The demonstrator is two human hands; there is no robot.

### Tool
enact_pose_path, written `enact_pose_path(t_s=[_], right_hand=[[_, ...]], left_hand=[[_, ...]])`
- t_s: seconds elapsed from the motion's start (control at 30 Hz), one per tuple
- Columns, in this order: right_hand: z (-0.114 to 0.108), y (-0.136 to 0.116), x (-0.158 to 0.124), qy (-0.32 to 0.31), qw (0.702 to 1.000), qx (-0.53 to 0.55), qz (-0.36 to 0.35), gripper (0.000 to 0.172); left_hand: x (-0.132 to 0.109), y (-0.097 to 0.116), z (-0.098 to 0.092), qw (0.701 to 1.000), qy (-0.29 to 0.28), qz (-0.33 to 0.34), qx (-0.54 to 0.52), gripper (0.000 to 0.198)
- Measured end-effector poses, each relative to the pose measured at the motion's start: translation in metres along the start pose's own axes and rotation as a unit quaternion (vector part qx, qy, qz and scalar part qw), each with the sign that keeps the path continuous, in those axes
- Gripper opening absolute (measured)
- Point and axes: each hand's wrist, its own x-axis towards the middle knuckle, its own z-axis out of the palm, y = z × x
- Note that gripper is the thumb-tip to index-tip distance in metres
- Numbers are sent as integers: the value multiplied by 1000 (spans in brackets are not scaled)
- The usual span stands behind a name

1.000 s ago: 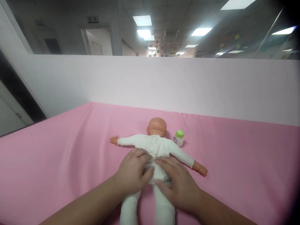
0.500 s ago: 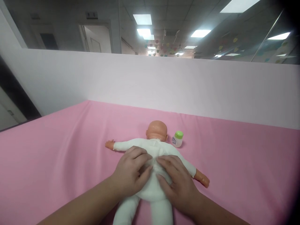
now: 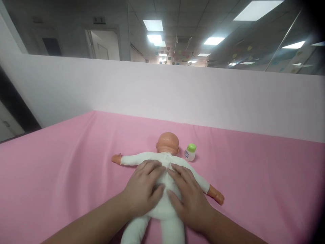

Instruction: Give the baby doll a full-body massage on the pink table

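A baby doll (image 3: 162,212) with a white cloth body lies face down, its bald head away from me and its arms spread out to the sides. My left hand (image 3: 144,186) rests on the left side of its back, thumb apart from the fingers. On the right side of the back lies my right hand (image 3: 189,196), its fingers stretched forward and slightly bent. Neither hand grips anything. Beside the doll's head, to the right, stands a small clear jar (image 3: 190,155) with a green lid.
A pink sheet (image 3: 254,176) with soft folds covers the surface under the doll. Behind it rises a white wall panel (image 3: 162,91), with glass above showing ceiling lights and a doorway. A dark strip (image 3: 17,98) runs along the far left.
Both hands' fingers have stretched slightly farther up the doll's back and lie a little flatter. The whole view has shifted slightly; doll and jar keep their places on the sheet.
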Motion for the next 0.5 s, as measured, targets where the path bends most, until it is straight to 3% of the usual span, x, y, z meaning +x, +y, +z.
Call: enact_pose_path(t_s=[0.2,0.4,0.5], right_hand=[[0,4,4,-80,997,-4,19,55],[4,3,-3,-38,998,-58,8,66],[6,6,-2,-55,997,-52,12,75]], left_hand=[[1,-2,3,998,-52,-18,2,48],[-4,-12,11,998,-48,-3,38,70],[-4,-19,17,996,-72,0,44,83]])
